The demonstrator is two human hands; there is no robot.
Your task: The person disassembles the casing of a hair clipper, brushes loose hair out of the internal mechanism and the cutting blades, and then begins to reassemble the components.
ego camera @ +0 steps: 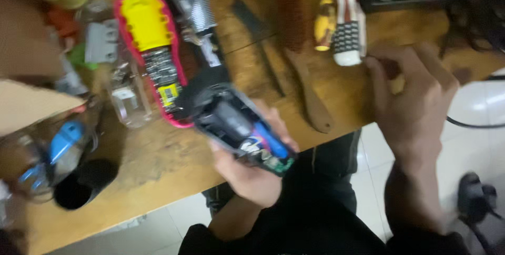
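Below the middle of the head view, the left hand (pixel 247 173) has its grip wrapped around an opened hair clipper (pixel 231 121). Its black body runs diagonally from the ribbed metal blade head at the upper middle down to the open rear end. With the cover off, a dark motor block, a blue cylindrical cell and a green circuit board with thin coloured wires show inside. The clipper hangs over the near edge of the worn, scratched wooden surface (pixel 158 165).

At the right of the frame, the right hand (pixel 415 102) rests on the surface with fingers curled; blur hides whether its grip pinches anything. Left of the clipper lies a pink and yellow plastic casing (pixel 150 39). At the upper right lie a yellow-handled screwdriver (pixel 325 16) and a white bristled brush (pixel 348 34).
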